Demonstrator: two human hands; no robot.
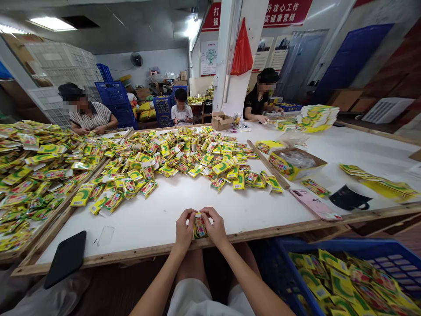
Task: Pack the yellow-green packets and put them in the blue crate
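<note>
My left hand point(184, 229) and my right hand point(214, 227) are both closed on one small yellow-green packet point(199, 225), held upright between them at the near edge of the white table point(171, 210). Fingers pinch the packet's top from either side. A wide heap of the same packets point(184, 158) lies spread on the table beyond my hands.
A blue crate point(289, 272) with packets stands at my lower right. A black phone point(66, 259) lies near left, a pink phone point(314, 204) and black mask point(348, 198) right. A cardboard box point(297, 164) sits mid-right. Three people work at the far side.
</note>
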